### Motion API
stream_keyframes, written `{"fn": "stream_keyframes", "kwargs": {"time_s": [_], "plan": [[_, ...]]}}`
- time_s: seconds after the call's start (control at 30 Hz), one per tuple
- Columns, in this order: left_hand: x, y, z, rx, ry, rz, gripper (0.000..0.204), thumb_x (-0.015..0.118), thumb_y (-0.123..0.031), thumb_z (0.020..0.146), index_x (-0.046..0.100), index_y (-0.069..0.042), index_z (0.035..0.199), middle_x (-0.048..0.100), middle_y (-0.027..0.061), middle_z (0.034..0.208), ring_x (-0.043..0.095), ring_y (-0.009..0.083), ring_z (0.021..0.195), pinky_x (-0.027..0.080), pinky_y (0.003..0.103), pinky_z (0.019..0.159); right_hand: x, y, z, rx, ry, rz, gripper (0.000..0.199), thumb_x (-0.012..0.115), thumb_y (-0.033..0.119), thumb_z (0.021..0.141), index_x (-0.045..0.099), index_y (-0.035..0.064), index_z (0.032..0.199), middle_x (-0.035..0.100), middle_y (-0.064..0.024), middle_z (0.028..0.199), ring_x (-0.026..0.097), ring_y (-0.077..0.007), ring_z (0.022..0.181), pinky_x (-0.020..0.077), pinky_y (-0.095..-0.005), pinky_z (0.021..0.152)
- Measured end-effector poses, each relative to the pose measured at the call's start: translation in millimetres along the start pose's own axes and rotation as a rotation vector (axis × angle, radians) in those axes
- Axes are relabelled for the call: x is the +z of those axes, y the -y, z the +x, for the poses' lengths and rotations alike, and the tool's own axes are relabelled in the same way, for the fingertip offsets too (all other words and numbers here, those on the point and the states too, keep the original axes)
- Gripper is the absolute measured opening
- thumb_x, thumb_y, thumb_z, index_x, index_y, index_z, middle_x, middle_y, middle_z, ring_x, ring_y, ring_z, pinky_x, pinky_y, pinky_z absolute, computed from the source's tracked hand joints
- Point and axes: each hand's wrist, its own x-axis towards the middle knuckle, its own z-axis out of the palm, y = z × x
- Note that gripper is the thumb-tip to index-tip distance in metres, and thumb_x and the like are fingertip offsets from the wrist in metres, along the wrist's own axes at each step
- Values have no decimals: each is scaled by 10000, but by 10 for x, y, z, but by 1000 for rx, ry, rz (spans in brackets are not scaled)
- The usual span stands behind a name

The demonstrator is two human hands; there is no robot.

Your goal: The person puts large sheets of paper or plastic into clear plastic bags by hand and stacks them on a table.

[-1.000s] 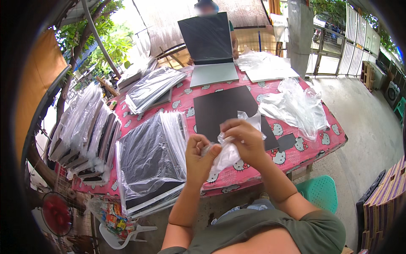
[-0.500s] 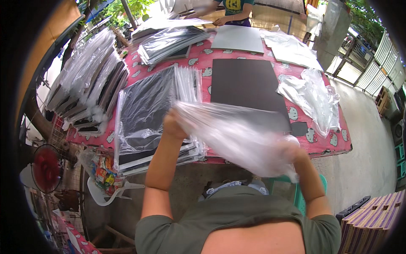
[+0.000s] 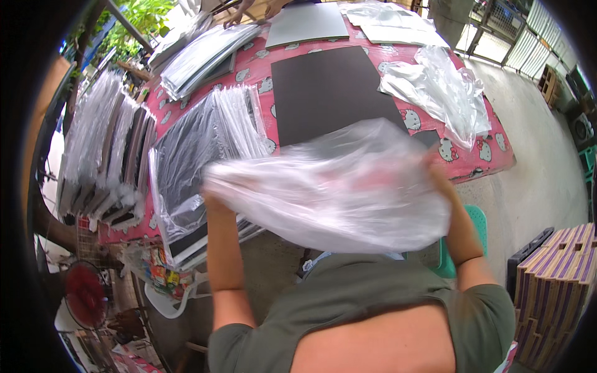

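Observation:
A large clear plastic bag (image 3: 336,199) is stretched and billowing between my hands, in front of my body. My left hand (image 3: 216,191) is closed on its left end, fingers partly covered by the film. At the bag's right edge is my right hand (image 3: 436,169), closed on the plastic and blurred. Just beyond the bag lies a flat black board (image 3: 329,93) on the pink patterned tabletop (image 3: 482,166); the bag overlaps its near edge. A stack of plastic-wrapped black boards (image 3: 196,158) lies beside my left hand.
Crumpled plastic bags (image 3: 441,93) lie at the table's right. More wrapped boards stand in a leaning row (image 3: 106,149) at far left. A white board (image 3: 308,26) and another person's hands (image 3: 273,7) are at the back. A green stool (image 3: 476,227) stands near my right arm.
The plastic bag has spread wider and puffed up as my hands moved apart, the left one leftward and the right one up. The view has shifted, so the other person shows less.

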Motion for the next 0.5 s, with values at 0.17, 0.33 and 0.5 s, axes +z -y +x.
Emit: {"fn": "stream_keyframes", "kwargs": {"time_s": [0.17,0.33,0.5], "plan": [[125,-25,92,637,-140,-512,329,669,-170,674,557,-21,945,561,62,847,530,135,791,425,277,739,422,87,100,-203,-507,959,258,659,150,687,610,5,894,610,-73,777,578,-185,724,461,-308,653],[171,-51,333,71,51,27,365,603,-206,730,499,-19,1026,525,86,949,507,163,875,400,301,801,120,-448,-59,-331,-519,891,331,514,252,827,531,7,1048,578,-76,973,553,-172,825,464,-290,734],[-186,429,99,-85,-207,209,403,536,-241,786,441,-18,1108,489,110,1051,485,190,959,376,324,863,-35,-306,-193,-225,-266,432,278,561,156,762,564,15,1001,597,-89,958,581,-174,749,476,-317,721]]}}
